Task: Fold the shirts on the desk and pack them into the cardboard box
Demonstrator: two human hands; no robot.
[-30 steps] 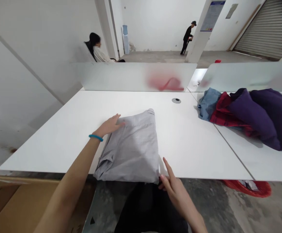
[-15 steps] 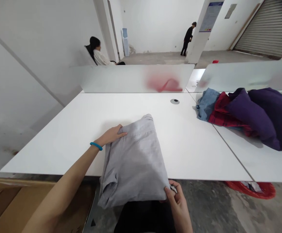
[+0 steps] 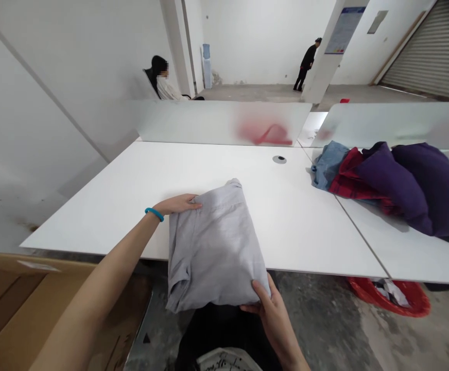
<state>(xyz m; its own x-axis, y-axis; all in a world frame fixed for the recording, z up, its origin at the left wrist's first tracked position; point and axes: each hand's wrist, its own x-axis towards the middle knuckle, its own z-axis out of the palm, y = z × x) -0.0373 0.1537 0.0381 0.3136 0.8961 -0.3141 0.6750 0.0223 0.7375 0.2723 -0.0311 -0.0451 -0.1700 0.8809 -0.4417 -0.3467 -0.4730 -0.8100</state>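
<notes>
Both hands are on the same thing: the left hand (image 3: 180, 203) grips the far L corner of a folded grey garment (image 3: 222, 247), thumb on top & fingers mostly hidden round the far edge, while the right hand (image 3: 274, 309) pinches the near R corner, thumb up top, fingers underneath. Neither's spread wide; each is closed on cloth, approx. diagonally opposite. Re: progress, I'd say the folding is mostly done, as the garment's already a compact bundle w/ a fairly straight R side. What's left, AFAICT, is minor tidying: layers at the near L corner look loose & a bit bunched. Over to the R, a heap of clothes (image 3: 431, 183), purple, red check & blue, lies unfolded, well apart from both hands. As for position, the garment's btwn the hands, slanting from the L hand at its far end to the R hand at its near end. Far part's over the white table (image 3: 305, 221); near part sticks out past the front edge. Can't tell if the far end rests on the tabletop or is slightly off it. An open cardboard box (image 3: 27, 304) sits L of the garment, near the table's front edge.
</notes>
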